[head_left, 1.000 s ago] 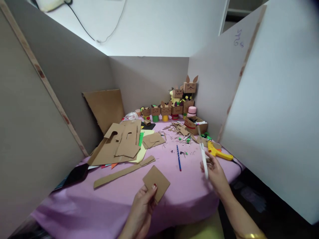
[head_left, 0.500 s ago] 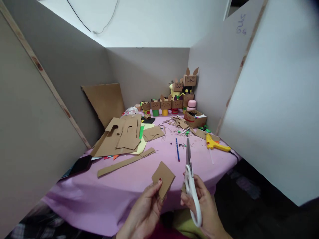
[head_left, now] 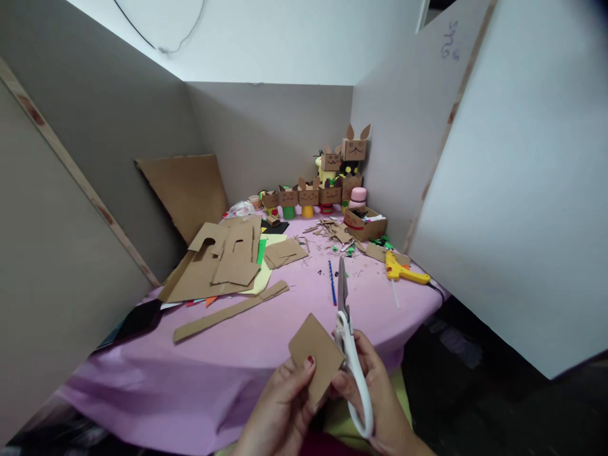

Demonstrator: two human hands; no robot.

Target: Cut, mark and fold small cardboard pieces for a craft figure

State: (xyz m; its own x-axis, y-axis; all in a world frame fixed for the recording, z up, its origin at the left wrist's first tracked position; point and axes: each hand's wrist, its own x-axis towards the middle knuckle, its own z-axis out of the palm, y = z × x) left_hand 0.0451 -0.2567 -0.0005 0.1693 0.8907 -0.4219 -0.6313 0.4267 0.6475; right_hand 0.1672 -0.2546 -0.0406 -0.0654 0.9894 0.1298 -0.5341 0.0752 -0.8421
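Observation:
Between thumb and fingers, my left hand (head_left: 285,402) holds a small square-cornered piece of cardboard (head_left: 316,354) above the front edge of the table. My right hand (head_left: 375,386) grips white-handled scissors (head_left: 350,345), blades pointing up and away from me. The right corner of the cardboard is close against the scissors, and the right fingertips are near its lower edge; whether they touch it I cannot tell. Beyond the hands, a blue pencil (head_left: 332,283) lies on the pink tablecloth (head_left: 266,335). A long cardboard strip (head_left: 230,312) lies to the left.
Larger cut cardboard sheets (head_left: 209,266) cover the left side, with a dark phone (head_left: 137,323) at the edge. A yellow glue gun (head_left: 406,271) lies right, near a box of supplies (head_left: 365,225). Cardboard animal figures (head_left: 308,193) stand at the back. Partition walls enclose the table.
My hands have come together: the scissors moved left and the cardboard slightly right, so its corner now meets the scissors. The whole view has shifted a little.

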